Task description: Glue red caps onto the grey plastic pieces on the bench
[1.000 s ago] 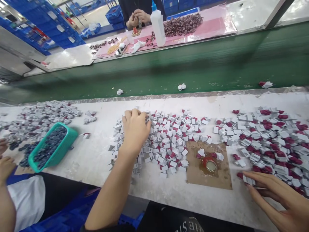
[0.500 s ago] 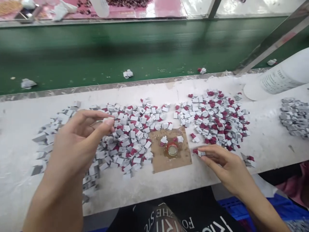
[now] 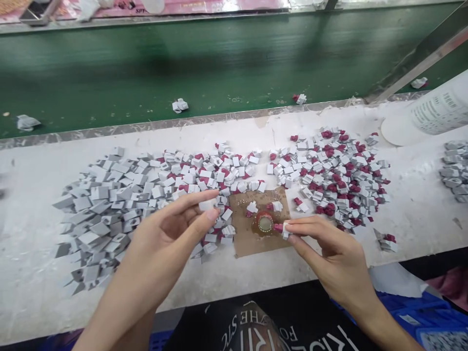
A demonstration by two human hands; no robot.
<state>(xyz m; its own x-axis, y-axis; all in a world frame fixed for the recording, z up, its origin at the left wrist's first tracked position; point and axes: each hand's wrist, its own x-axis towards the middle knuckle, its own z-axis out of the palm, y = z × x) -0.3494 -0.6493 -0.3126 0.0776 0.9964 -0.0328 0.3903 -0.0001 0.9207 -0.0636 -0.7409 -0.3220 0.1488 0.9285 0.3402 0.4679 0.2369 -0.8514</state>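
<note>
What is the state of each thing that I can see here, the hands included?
Left hand: pinching a light gray piece.
Right hand: pinching a gray-and-red piece.
Cardboard: flat, wet around the cap.
Round cap: resting on the cardboard.
Left heap: loose, spread out.
Right heap: loose, spread out.
Green belt: bearing scattered pieces; moving or stopped, cannot tell.

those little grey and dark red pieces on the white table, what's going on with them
A person's left hand pinches a small grey piece over the piles. The right hand holds a grey and dark red piece beside a round cap on the brown board. Loose pieces lie heaped on both sides.
</note>
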